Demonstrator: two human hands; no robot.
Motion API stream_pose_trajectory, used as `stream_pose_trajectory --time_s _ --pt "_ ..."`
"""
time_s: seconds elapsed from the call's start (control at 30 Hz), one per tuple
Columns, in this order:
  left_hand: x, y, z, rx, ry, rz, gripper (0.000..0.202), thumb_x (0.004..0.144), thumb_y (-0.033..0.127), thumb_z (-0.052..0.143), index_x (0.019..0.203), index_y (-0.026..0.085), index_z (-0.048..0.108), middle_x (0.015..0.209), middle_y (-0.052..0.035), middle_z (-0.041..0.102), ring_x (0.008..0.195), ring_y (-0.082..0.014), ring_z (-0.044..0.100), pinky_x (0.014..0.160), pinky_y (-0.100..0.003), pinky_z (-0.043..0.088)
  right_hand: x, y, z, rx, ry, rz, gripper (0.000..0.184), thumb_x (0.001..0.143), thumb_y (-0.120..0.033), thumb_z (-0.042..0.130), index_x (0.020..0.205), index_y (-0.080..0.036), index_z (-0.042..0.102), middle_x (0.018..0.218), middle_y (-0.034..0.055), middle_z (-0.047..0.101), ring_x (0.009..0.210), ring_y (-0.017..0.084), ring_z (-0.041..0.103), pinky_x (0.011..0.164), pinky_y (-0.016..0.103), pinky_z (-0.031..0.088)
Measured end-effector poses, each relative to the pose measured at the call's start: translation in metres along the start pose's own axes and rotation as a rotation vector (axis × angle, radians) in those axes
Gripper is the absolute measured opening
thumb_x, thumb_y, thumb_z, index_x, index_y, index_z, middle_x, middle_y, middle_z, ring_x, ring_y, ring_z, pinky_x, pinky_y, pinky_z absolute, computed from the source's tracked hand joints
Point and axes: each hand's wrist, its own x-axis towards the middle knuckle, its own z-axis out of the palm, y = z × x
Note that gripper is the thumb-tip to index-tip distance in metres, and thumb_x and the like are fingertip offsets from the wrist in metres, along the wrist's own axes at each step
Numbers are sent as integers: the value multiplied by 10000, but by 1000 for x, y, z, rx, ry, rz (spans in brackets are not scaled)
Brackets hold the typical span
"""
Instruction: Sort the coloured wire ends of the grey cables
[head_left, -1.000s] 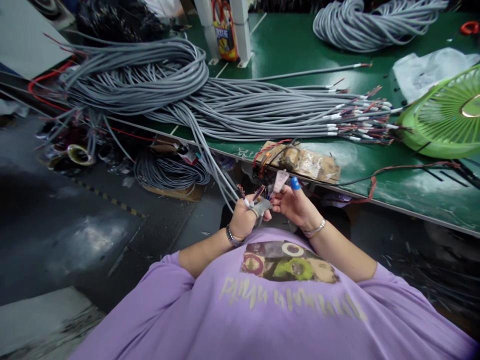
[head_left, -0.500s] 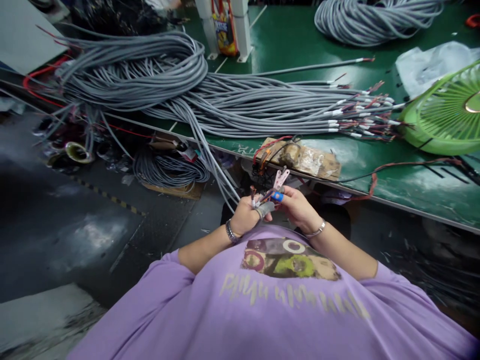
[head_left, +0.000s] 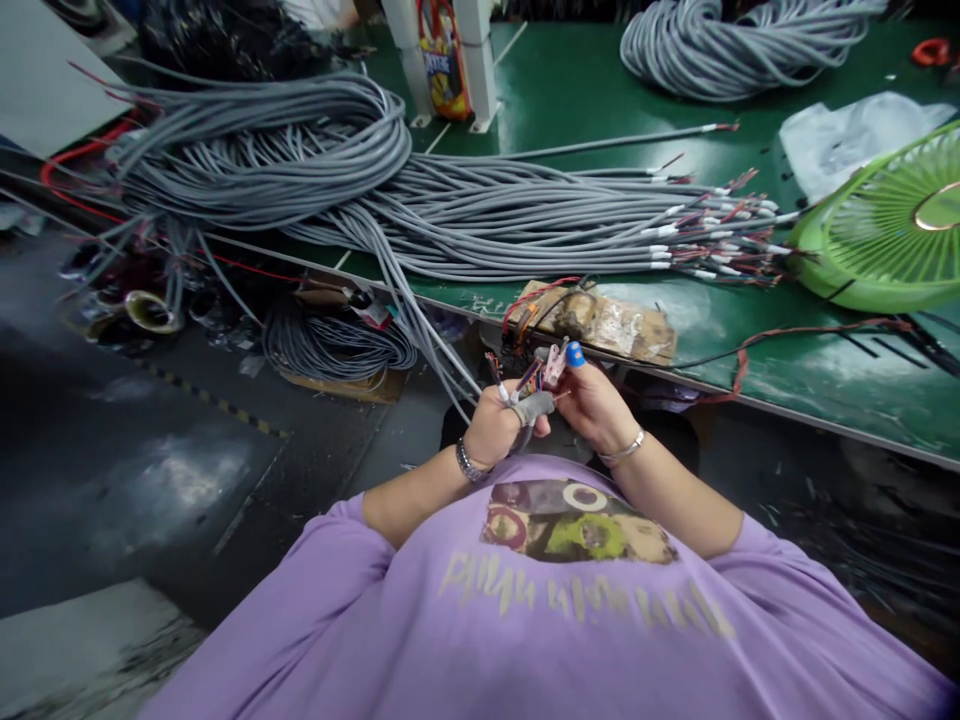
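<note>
My left hand (head_left: 491,428) is closed around the ends of several grey cables (head_left: 429,335), which hang down from the bench edge. Thin coloured wires (head_left: 531,380) fan out above its fingers, and a grey wrap (head_left: 534,407) covers its thumb. Close beside it, my right hand (head_left: 600,408) has its fingers curled on a small pink clip-like tool (head_left: 555,364) at the wires. A blue cover (head_left: 575,353) sits on the right thumb, which points up. The fingers partly hide the tool's lower end and its contact with the wires.
Grey cables with stripped ends (head_left: 660,245) lie along the green bench (head_left: 570,100), with a coil (head_left: 255,150) on top at left. A green fan (head_left: 885,240) stands at right. A worn wooden block (head_left: 637,330) lies at the front edge. Another coil (head_left: 337,335) rests below.
My right thumb has lifted from the wires and now points up. The pink tool has dropped lower, nearer the wires. The wires in my left hand are more spread. The view has shifted slightly.
</note>
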Motion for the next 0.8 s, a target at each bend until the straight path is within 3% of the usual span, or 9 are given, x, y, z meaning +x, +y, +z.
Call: stream_pose_trajectory --time_s 0.37,0.57,0.7,0.8 --pt "4 -8 1 53 -12 -40 343 765 444 721 627 146 622 527 -15 643 446 -96 544 492 -229 425 -2 -1 7 -18 9 -19 519 683 -715 718 749 -211 611 657 2 609 574 136 522 533 279 459" --pt "-7 -3 -5 82 7 -5 365 789 453 706 609 144 628 543 -29 659 464 -100 559 499 -230 418 -11 0 -3 41 -50 83 564 682 -761 674 779 -207 626 775 15 664 635 119 570 566 246 470" --pt "-14 -10 -11 64 97 13 347 799 440 703 631 144 637 553 -25 668 445 -89 532 449 -218 367 -24 6 -14 -74 -174 131 506 589 -617 834 782 -186 654 762 11 662 624 109 560 584 248 472" --pt "-14 -15 -13 85 123 36 347 804 439 699 628 144 646 562 -25 671 447 -85 520 454 -218 371 -31 10 -12 -184 -156 67 408 567 -447 901 738 -175 650 638 -23 603 556 97 504 553 244 420"
